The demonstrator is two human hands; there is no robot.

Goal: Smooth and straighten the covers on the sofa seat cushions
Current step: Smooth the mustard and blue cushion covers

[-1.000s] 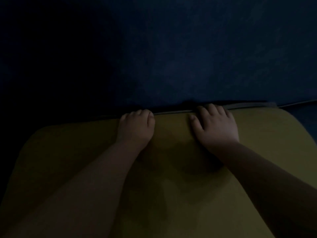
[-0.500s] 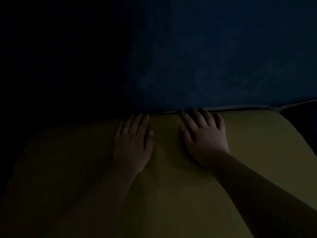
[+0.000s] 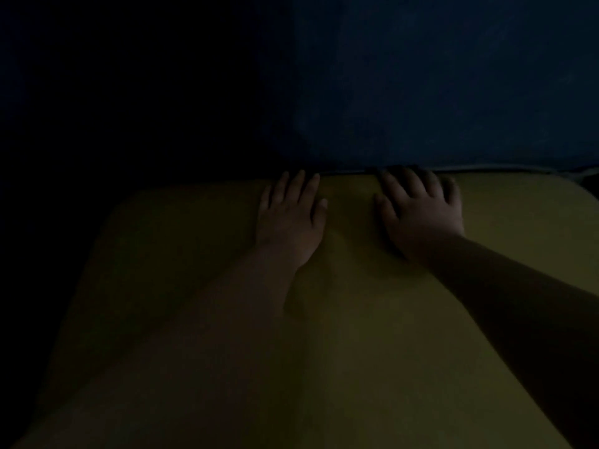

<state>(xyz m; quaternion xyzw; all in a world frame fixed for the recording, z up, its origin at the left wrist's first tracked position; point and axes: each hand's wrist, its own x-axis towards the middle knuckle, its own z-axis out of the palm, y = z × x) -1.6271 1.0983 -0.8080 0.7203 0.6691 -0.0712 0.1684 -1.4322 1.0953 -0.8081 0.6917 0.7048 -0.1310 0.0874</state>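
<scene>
cover (image 3: 372,335): yellow, lay over seat cushion against dark backrest (image 3: 421,92). left hand (image 3: 288,222), right hand (image 3: 421,215): flat, fingers straight, pressed near rear edge. best smoothed outward, even pressure, palms flat.

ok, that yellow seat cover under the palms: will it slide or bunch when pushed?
Likely floppy: faint soft creases show in the yellow cover between the forearms. Probably drags with the palms, as left hand and right hand lie flat on it. Too dim to judge slipperiness.
</scene>
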